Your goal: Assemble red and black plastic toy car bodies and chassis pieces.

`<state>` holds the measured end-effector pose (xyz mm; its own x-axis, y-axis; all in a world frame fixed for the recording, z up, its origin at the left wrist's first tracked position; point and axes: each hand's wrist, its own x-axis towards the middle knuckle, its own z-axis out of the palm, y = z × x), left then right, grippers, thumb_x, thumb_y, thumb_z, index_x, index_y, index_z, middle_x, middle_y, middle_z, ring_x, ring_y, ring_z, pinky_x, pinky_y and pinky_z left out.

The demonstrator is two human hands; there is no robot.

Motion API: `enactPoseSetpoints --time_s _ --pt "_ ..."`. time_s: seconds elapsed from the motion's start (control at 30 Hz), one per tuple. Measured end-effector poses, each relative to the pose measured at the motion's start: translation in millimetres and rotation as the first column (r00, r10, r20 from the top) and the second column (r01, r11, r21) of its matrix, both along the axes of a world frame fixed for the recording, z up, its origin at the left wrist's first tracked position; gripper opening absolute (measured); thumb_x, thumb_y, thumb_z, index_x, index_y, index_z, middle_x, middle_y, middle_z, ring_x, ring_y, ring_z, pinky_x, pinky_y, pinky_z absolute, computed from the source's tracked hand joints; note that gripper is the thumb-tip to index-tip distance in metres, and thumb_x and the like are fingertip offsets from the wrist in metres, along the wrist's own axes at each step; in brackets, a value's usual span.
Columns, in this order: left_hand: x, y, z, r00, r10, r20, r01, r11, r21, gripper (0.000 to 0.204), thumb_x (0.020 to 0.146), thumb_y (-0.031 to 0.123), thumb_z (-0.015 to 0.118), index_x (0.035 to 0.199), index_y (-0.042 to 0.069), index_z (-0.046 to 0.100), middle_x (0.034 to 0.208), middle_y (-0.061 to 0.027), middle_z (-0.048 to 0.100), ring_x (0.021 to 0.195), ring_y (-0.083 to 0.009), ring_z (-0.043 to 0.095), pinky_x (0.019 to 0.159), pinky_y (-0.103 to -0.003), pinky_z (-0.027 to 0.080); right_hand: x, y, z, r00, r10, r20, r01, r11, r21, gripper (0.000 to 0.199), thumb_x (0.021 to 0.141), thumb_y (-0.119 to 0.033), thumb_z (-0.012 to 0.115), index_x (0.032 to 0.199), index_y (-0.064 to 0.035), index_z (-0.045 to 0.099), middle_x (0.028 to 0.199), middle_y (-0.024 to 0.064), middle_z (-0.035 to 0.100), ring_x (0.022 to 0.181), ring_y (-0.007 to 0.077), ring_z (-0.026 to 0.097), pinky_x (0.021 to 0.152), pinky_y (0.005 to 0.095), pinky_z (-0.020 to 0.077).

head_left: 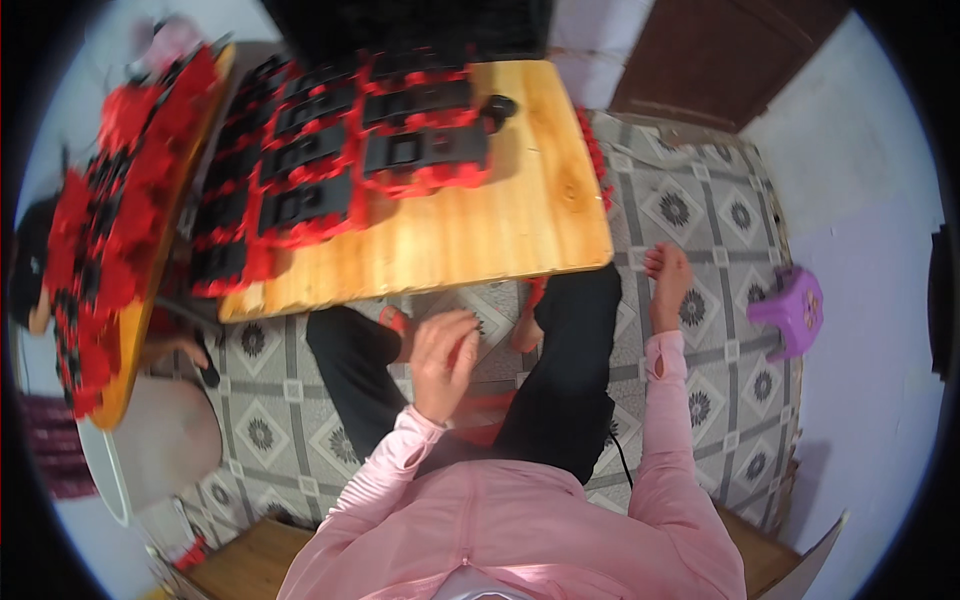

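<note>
I sit at a low wooden table (480,235) in pink sleeves and black trousers. My left hand (445,350) hovers over my lap just below the table's front edge, fingers curled and blurred; I cannot tell if it holds anything. A few red pieces (480,412) lie in my lap beneath it. My right hand (668,280) reaches out to the right, low over the patterned floor beside the table's front right corner, and holds nothing I can see. Rows of red-and-black parts (330,160) are stacked on the table's far left half.
A second wooden board (135,330) at the left carries a heap of red-and-black parts (100,220), with another person (30,275) beside it. A purple plastic stool (790,310) stands at the right. More red pieces (596,150) lie along the table's right edge. A brown door (700,60) is beyond.
</note>
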<state>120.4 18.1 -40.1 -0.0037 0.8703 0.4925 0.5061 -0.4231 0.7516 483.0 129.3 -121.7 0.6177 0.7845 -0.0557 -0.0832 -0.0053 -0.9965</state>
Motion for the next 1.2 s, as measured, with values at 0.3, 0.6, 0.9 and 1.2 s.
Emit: enactPoseSetpoints --time_s 0.3,0.6,0.9,1.2 --pt "50.8 104.3 16.0 0.991 0.026 -0.130 -0.003 0.985 0.170 0.009 0.081 -0.001 0.065 0.090 0.000 0.065 0.088 -0.0127 0.066 0.085 -0.0313 0.061 0.085 -0.041 0.046 33.8 48.9 -135.6 0.966 0.176 -0.191 -0.226 0.932 -0.283 0.018 0.090 -0.016 0.061 0.100 -0.0026 0.065 0.077 0.0031 0.065 0.063 0.0102 0.060 0.054 0.0228 0.0460" --pt "70.2 121.9 8.0 0.836 0.131 -0.533 -0.039 0.983 0.180 0.012 0.081 0.002 0.057 0.090 -0.001 0.064 0.086 -0.0116 0.065 0.077 -0.0281 0.058 0.081 -0.042 0.042 63.9 163.8 -303.6 0.660 0.487 0.572 -0.123 0.821 -0.557 0.082 0.066 -0.021 0.081 0.138 -0.0107 0.044 0.134 0.0204 0.051 0.114 0.0396 0.057 0.087 0.0433 0.0516" --pt "65.4 129.6 4.9 0.727 0.022 -0.686 0.044 0.996 0.079 0.014 0.075 0.005 0.054 0.088 0.002 0.060 0.084 -0.0114 0.060 0.075 -0.0269 0.054 0.073 -0.041 0.043 101.2 297.6 -298.3 -0.007 0.900 0.436 -0.023 0.436 -0.900 0.135 0.054 -0.038 0.091 0.154 -0.0364 -0.001 0.162 0.0117 0.000 0.141 0.0455 0.024 0.098 0.0638 0.0420" --pt "66.6 131.9 -7.4 0.806 0.120 -0.580 0.006 0.977 0.212 0.012 0.088 0.009 0.059 0.088 -0.003 0.063 0.086 -0.0144 0.062 0.075 -0.0265 0.057 0.068 -0.037 0.049 86.7 270.7 -314.4 -0.110 0.919 0.379 -0.038 0.377 -0.925 0.146 0.041 -0.046 0.093 0.153 -0.0391 0.000 0.160 0.0165 -0.008 0.139 0.0556 0.018 0.094 0.0622 0.0471"
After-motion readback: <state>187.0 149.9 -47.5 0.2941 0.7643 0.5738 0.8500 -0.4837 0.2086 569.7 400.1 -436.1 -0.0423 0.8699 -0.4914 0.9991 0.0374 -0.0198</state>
